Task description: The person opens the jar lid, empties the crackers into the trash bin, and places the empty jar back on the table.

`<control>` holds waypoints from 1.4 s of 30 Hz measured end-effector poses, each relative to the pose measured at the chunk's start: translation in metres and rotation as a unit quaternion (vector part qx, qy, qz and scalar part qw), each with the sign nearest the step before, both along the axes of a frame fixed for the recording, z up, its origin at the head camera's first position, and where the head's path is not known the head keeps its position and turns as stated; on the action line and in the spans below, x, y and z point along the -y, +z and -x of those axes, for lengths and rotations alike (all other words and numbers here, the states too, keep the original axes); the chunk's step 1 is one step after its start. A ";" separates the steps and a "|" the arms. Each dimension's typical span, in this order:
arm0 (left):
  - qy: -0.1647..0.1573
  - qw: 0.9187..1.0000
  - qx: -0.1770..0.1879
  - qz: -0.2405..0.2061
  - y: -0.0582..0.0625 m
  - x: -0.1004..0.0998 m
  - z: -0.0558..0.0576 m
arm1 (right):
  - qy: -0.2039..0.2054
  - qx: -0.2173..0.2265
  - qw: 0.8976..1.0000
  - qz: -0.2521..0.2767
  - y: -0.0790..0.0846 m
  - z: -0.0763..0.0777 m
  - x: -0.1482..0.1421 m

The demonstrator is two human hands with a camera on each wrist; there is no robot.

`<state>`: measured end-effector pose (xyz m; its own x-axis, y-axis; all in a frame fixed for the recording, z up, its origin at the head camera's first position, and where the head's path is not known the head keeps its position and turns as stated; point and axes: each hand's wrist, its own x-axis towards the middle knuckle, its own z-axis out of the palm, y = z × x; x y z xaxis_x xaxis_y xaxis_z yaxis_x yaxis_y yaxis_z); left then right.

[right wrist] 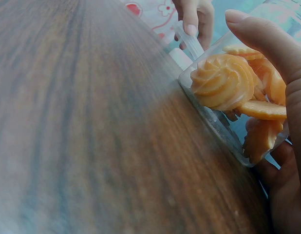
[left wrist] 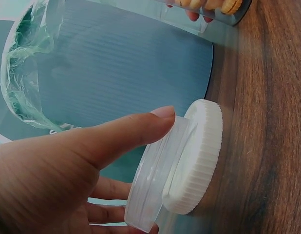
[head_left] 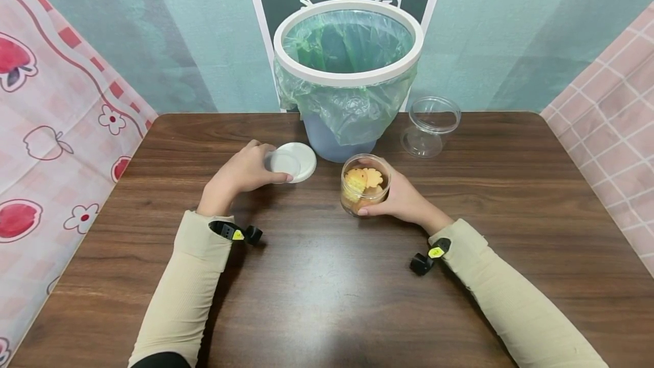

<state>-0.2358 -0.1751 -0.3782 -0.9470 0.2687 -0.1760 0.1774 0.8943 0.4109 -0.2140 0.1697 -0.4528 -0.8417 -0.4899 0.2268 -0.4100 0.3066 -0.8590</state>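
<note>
Between thumb and fingers, my left hand point(head_left: 244, 168) pinches a translucent plastic inner lid point(left wrist: 158, 178). The inner lid is tilted over a white screw lid point(head_left: 306, 162) with a ribbed edge; whether the two touch, I cannot tell. My right hand point(head_left: 406, 197) grips a clear plastic jar point(head_left: 351, 207) from its right side, thumb at the front. Through its wall show several golden cookies point(right wrist: 223, 82), one with a swirled top. The jar has no lid on, and its base is at or close to the table. Part of the right fingers is hidden behind it.
Just behind the hands stands a blue-grey bin point(head_left: 327, 138) with a white rim and green liner bag point(head_left: 352, 109). A second clear jar point(head_left: 434, 128) stands right of it. The brown wooden table point(head_left: 317, 300) meets a patterned cloth point(head_left: 66, 146) at left.
</note>
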 end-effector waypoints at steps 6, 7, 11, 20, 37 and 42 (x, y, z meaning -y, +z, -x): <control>-0.001 1.000 -0.001 -0.001 -0.001 -0.002 0.000 | 0.000 -0.001 1.000 -0.003 0.000 0.000 0.000; -0.001 1.000 0.000 -0.001 -0.001 -0.002 0.000 | 0.000 -0.002 1.000 -0.003 0.000 0.000 0.001; 0.000 1.000 0.003 0.001 -0.001 -0.005 -0.001 | -0.002 -0.001 1.000 0.002 -0.001 0.001 0.000; 0.001 1.000 0.002 0.009 -0.002 -0.007 -0.001 | -0.001 -0.007 1.000 0.000 -0.002 0.002 0.000; 0.007 1.000 0.004 0.010 -0.002 -0.010 -0.002 | -0.002 -0.002 1.000 0.003 0.000 0.000 0.001; 0.010 1.000 0.005 0.011 -0.003 -0.011 -0.002 | -0.002 -0.002 1.000 -0.005 0.001 -0.001 0.000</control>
<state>-0.2337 -0.1640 -0.3814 -0.9500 0.2464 -0.1920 0.1556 0.9063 0.3929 -0.2133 0.1694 -0.4519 -0.8428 -0.4890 0.2249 -0.4120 0.3172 -0.8542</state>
